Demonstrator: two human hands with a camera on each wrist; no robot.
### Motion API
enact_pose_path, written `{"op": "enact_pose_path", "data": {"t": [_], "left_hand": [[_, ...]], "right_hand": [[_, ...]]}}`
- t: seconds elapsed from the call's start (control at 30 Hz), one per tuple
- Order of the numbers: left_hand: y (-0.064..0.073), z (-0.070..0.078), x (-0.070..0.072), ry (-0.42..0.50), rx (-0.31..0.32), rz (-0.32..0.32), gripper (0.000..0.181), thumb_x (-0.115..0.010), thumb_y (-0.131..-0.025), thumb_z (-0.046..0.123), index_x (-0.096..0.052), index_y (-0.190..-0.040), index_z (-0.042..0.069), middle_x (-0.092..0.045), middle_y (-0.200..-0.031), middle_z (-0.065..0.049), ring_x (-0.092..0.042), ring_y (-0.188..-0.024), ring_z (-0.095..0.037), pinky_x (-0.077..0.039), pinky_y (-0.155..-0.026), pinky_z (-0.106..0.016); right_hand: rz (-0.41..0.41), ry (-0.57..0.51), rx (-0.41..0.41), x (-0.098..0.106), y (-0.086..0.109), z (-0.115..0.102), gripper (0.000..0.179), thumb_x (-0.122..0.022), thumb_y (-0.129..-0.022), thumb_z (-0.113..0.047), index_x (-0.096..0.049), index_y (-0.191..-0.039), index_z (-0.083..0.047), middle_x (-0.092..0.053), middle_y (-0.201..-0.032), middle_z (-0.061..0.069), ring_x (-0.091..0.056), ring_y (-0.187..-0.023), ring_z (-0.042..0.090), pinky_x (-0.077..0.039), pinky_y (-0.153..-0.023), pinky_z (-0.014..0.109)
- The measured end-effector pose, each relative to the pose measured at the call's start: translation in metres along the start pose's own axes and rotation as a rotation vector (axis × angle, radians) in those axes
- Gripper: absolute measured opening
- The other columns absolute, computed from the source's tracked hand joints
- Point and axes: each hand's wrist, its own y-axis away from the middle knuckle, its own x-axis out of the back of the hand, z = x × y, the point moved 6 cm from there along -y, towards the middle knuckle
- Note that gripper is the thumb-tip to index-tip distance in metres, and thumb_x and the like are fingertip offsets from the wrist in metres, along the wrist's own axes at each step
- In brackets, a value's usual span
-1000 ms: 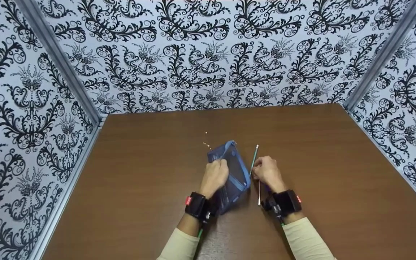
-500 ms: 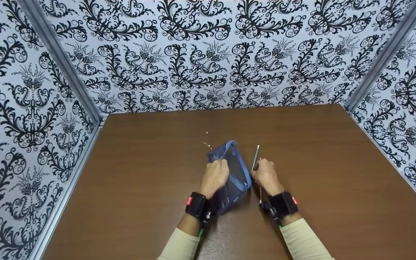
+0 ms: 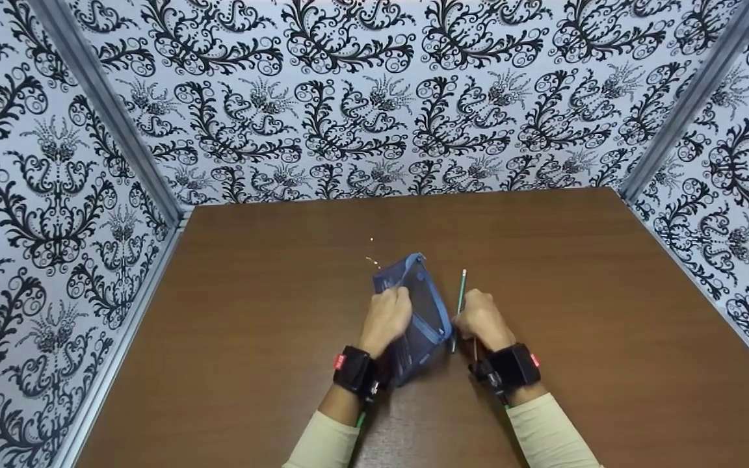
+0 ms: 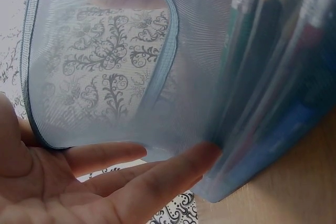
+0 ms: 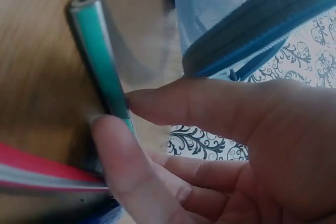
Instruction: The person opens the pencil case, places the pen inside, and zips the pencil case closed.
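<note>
The brown table [image 3: 270, 312] bears a pouch [image 3: 416, 350] and striped pencil [image 5: 42, 173].

blue pouch [image 3: 425, 326], green pencil [image 5: 97, 51], red-and-white striped pencil [image 5: 47, 174], brown table [image 3: 251, 305], white walls [image 3: 361, 97] with black scrollwork, cream sleeves [image 3: 549, 429]

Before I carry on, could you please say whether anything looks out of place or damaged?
Only the bright specks against the table, past the blue pouch, look odd: stray-looking, too small to identify. I see no damage.
</note>
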Motion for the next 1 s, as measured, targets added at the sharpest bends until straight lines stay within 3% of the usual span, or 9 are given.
{"op": "enact_pose_path", "data": {"t": [0.23, 0.53, 0.73, 1.0], "left_hand": [[0.0004, 0.0002, 0.0005, 0.004, 0.002, 0.005, 0.042, -0.035, -0.101, 0.024, -0.063, -0.075, 0.006, -0.063, -0.079, -0.013, -0.057, -0.069, -0.023, -0.05, -0.065, -0.039], [0.0011, 0.0002, -0.0005, 0.023, 0.01, -0.006, 0.041, -0.034, -0.101, 0.025, -0.06, -0.073, 0.008, -0.061, -0.076, -0.012, -0.056, -0.066, -0.021, -0.048, -0.061, -0.035], [0.0005, 0.0013, -0.0013, 0.007, -0.012, 0.006, 0.04, -0.035, -0.101, 0.021, -0.048, -0.063, 0.014, -0.054, -0.068, -0.007, -0.053, -0.064, -0.021, -0.047, -0.06, -0.035], [0.0003, 0.0011, -0.0022, -0.006, -0.006, 0.02, 0.041, -0.036, -0.1, 0.02, -0.055, -0.066, 0.011, -0.058, -0.072, -0.009, -0.054, -0.066, -0.022, -0.048, -0.063, -0.039]], "right_hand": [[0.007, -0.005, -0.057, -0.0028, -0.003, 0.0015, 0.017, -0.071, -0.083, -0.006, -0.062, -0.07, 0.001, -0.063, -0.064, 0.013, -0.061, -0.046, 0.018, -0.048, -0.046, 0.026], [0.009, 0.0, -0.07, -0.0037, -0.0025, 0.002, 0.012, -0.068, -0.08, -0.003, -0.063, -0.072, 0.003, -0.064, -0.065, 0.014, -0.063, -0.047, 0.018, -0.05, -0.047, 0.028], [0.012, 0.053, -0.06, -0.0034, -0.0033, 0.0012, 0.013, -0.07, -0.078, -0.007, -0.066, -0.076, 0.006, -0.067, -0.071, 0.02, -0.063, -0.047, 0.019, -0.051, -0.048, 0.028], [-0.03, 0.048, -0.084, -0.0038, -0.0029, 0.0019, 0.018, -0.071, -0.082, -0.01, -0.062, -0.075, 0.004, -0.062, -0.06, 0.011, -0.057, -0.038, 0.012, -0.045, -0.038, 0.023]]}}
